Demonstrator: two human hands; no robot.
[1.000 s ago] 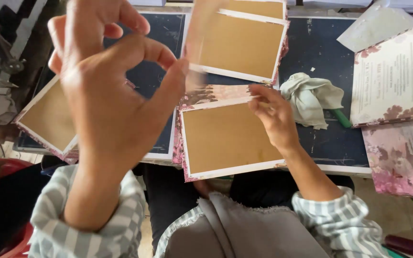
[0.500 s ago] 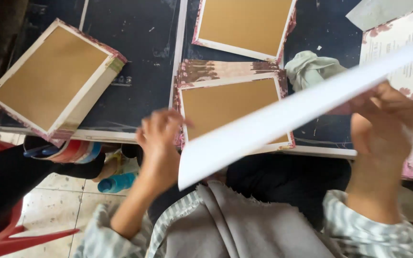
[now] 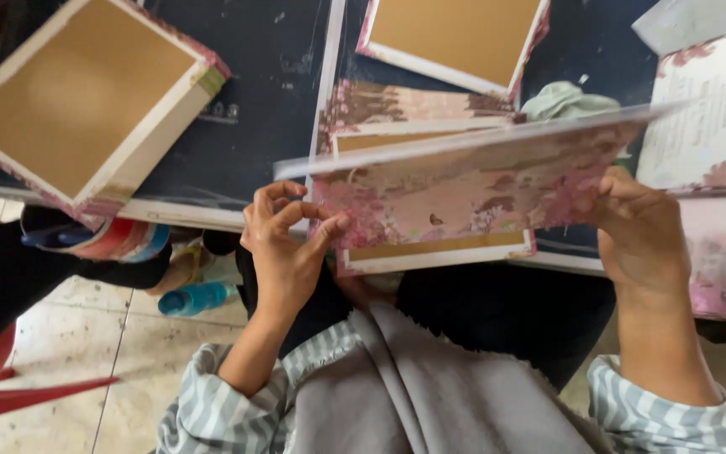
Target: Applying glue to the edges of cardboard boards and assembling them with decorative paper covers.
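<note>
A floral printed sheet (image 3: 472, 189) is held at centre frame, above the desk (image 3: 245, 101), by both hands. Left hand (image 3: 283, 244) is pinched on its lower left corner, thumb and fingers closed on the paper; right hand (image 3: 640, 231) is clamped on its right edge.

Change noted: half a second ago the sheet was seen mostly as a white face, slanted steeply across the frame; now the pink flowered face is turned towards the camera and the sheet lies nearly level. A second ago the left hand was raised empty and the right hand rested on the brown board panel (image 3: 434, 252) below.

That panel, with its white and floral border, is now partly covered by the sheet. Judged from this, the sheet is being brought over the panel, not yet laid on it.

Also seen: a second brown panel (image 3: 455, 34) at upper centre, a box-like panel (image 3: 77, 97) at upper left, a crumpled cloth (image 3: 565, 99) behind the sheet, and printed flowered sheets (image 3: 716, 118) at the right edge.
</note>
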